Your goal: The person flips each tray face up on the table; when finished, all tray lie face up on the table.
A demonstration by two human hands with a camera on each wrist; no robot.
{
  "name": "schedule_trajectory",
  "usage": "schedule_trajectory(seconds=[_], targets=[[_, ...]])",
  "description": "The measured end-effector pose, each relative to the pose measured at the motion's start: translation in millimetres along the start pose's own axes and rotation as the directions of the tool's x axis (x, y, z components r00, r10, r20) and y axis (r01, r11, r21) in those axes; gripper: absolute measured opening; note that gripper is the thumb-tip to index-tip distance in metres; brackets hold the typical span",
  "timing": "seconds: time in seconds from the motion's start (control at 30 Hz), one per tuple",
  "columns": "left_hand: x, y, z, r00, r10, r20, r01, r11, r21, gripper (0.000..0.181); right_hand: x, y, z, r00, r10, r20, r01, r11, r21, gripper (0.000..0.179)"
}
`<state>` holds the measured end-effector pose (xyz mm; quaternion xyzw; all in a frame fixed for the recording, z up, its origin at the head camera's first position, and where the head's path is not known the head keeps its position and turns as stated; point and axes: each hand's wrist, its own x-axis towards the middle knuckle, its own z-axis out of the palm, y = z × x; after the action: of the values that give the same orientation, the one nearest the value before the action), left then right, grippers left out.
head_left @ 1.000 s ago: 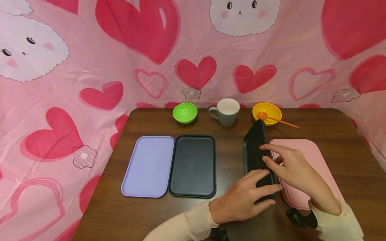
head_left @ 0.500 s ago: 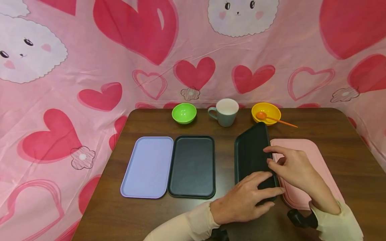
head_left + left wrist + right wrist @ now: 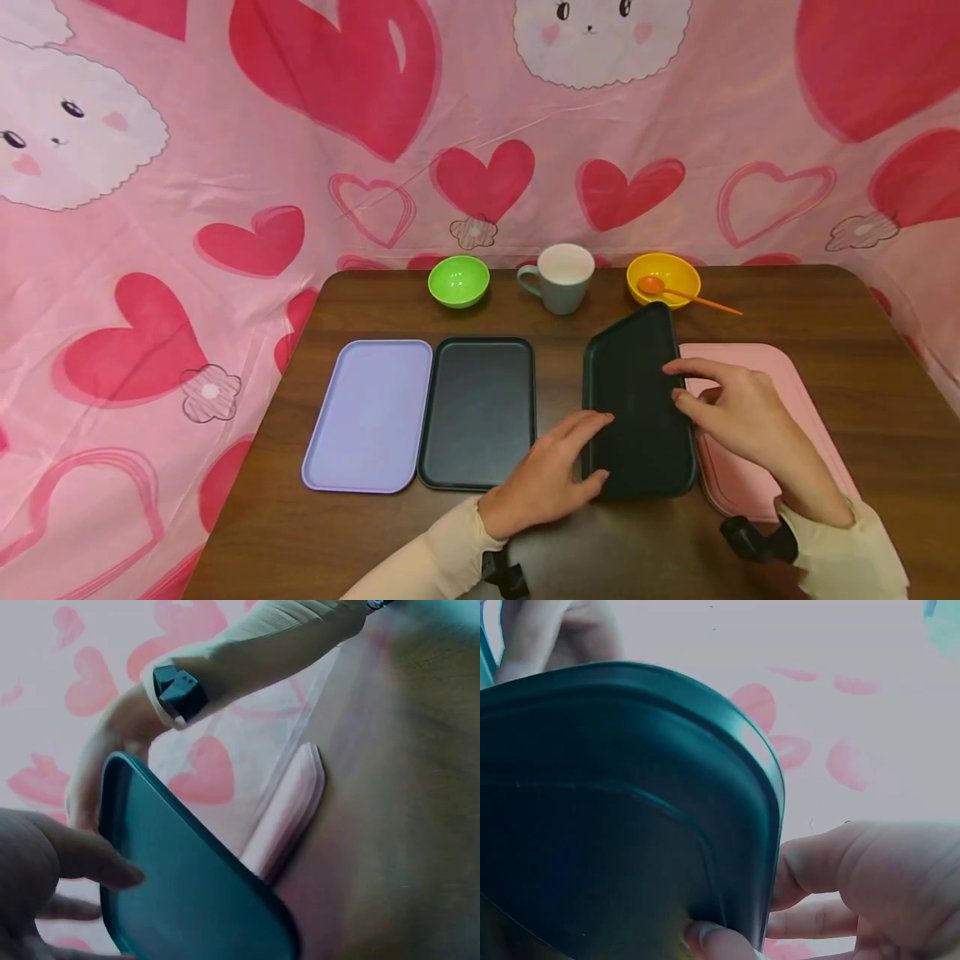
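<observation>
A black tray (image 3: pixel 641 421) stands tilted right of the table's middle, its right edge raised and its left edge low. My right hand (image 3: pixel 742 412) pinches that raised edge between thumb and fingers; in the right wrist view one fingertip (image 3: pixel 721 941) presses the tray's underside. At the tray's left edge is my left hand (image 3: pixel 543 475), fingers nearly straight and reaching over the rim onto the face. How firmly they touch is hard to tell. Another black tray (image 3: pixel 480 417) lies flat to the left, beside a lavender tray (image 3: pixel 367 417). A pink tray (image 3: pixel 757 400) lies partly beneath my right hand.
Along the back of the wooden table (image 3: pixel 375 300) stand a green bowl (image 3: pixel 459 282), a grey-blue mug (image 3: pixel 564 283) and a yellow bowl (image 3: pixel 678 271). An orange spoon (image 3: pixel 693 300) rests across the yellow bowl. A pink heart-patterned cloth (image 3: pixel 360 100) hangs behind.
My left hand has moved left, from the tray's right part to its left edge. The tray has leaned over, showing more of its face. My right hand still holds the right edge.
</observation>
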<state>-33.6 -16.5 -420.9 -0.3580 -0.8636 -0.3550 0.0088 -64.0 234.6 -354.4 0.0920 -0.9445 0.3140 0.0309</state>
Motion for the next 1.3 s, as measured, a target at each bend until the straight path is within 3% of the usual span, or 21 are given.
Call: schedule_trajectory(seconds=[0.23,0.37,0.47,0.57,0.7,0.77,0.8,0.9,0.97,1.13,1.2,1.3], targets=[[-2.5,-12.9,6.3,0.98,-0.193,0.055,0.197,0.977,-0.079,0.062,0.9,7.2,-0.7,0.999,0.049,0.016,-0.05,0.998,0.049,0.028],[-2.0,-17.0,7.7,0.948,-0.29,0.129,0.307,0.941,-0.139,0.065,0.4,10.6,-0.5,0.995,0.094,0.034,-0.096,0.991,0.089,0.029],[-1.4,-20.0,8.4,0.915,-0.355,0.193,0.39,0.9,-0.196,0.067,-0.6,13.2,0.0,0.99,0.129,0.05,-0.135,0.983,0.124,0.03],[-0.6,-23.2,10.0,0.873,-0.416,0.255,0.48,0.826,-0.294,0.069,-1.7,17.2,1.5,0.987,0.149,0.054,-0.156,0.974,0.166,0.031],[2.0,-26.2,13.7,0.828,-0.469,0.308,0.56,0.67,-0.487,0.068,-4.2,27.6,5.4,0.988,0.144,0.048,-0.152,0.953,0.261,0.033],[3.7,-26.9,15.8,0.82,-0.475,0.321,0.565,0.58,-0.586,0.067,-5.9,34.5,7.2,0.99,0.133,0.04,-0.139,0.938,0.319,0.032],[4.5,-26.9,16.5,0.818,-0.479,0.32,0.562,0.546,-0.621,0.066,-6.9,38.2,8.1,0.992,0.124,0.037,-0.129,0.928,0.35,0.032],[5.9,-26.3,17.9,0.817,-0.481,0.318,0.547,0.472,-0.691,0.065,-9.8,48.9,10.2,0.994,0.104,0.039,-0.111,0.891,0.441,0.028],[6.4,-25.5,17.3,0.817,-0.489,0.306,0.542,0.47,-0.697,0.064,-11.6,54.7,11.6,0.995,0.091,0.044,-0.101,0.868,0.486,0.029],[6.2,-23.8,13.9,0.801,-0.517,0.302,0.573,0.516,-0.637,0.063,-14.9,65.2,14.3,0.995,0.073,0.063,-0.096,0.827,0.554,0.037],[5.5,-23.2,12.3,0.797,-0.527,0.295,0.585,0.554,-0.592,0.063,-15.8,68.9,14.9,0.994,0.078,0.073,-0.105,0.82,0.563,0.038],[4.4,-22.8,10.2,0.805,-0.528,0.272,0.584,0.621,-0.523,0.061,-16.6,74.0,15.4,0.992,0.093,0.088,-0.127,0.818,0.561,0.038]])
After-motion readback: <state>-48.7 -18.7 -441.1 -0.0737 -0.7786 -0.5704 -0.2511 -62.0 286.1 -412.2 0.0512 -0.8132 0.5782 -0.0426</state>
